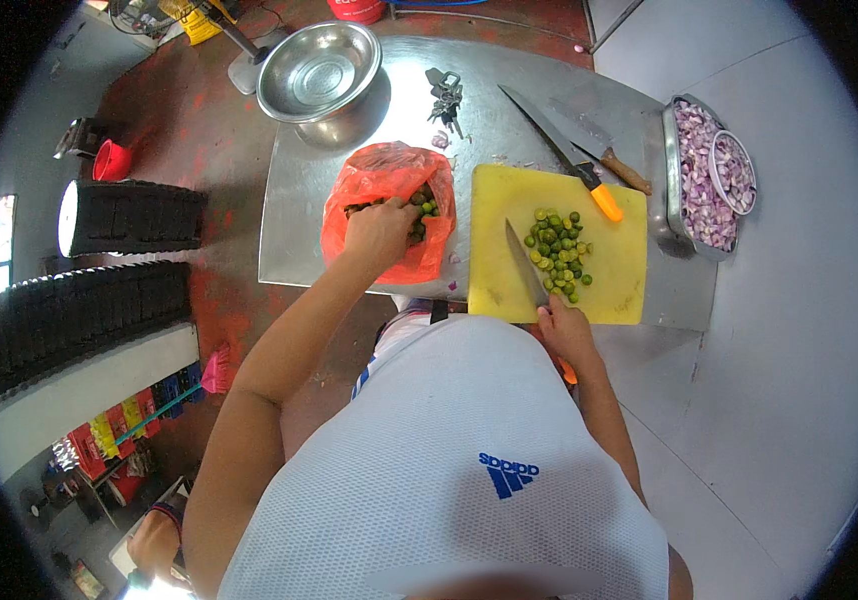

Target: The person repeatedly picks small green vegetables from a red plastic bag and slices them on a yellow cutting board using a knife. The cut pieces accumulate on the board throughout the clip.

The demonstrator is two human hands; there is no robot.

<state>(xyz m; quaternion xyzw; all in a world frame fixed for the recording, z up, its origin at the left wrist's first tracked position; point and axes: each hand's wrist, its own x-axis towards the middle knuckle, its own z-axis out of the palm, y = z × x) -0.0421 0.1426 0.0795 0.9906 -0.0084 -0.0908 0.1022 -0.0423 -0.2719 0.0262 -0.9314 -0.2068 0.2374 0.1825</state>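
My left hand (384, 230) reaches into the mouth of a red plastic bag (354, 161) on the table. Small green citrus fruits (429, 208), like calamansi, show around it, and its fingertips are hidden among them. My right hand (567, 330) grips a kitchen knife (525, 262) by its orange handle. The blade lies over the left half of a yellow cutting board (496, 196), pointing away from me. Beside the blade, on the board, sits a pile of small green citrus (560, 247), some whole and some cut with pale flesh showing.
A second knife (541, 131) with a black and orange handle rests across the board's far edge, near a wooden-handled knife (626, 171). Keys (447, 97) and a steel basin (290, 105) stand on the metal table (286, 247). A tray (675, 161) holds chopped onions and a white bowl (715, 176).
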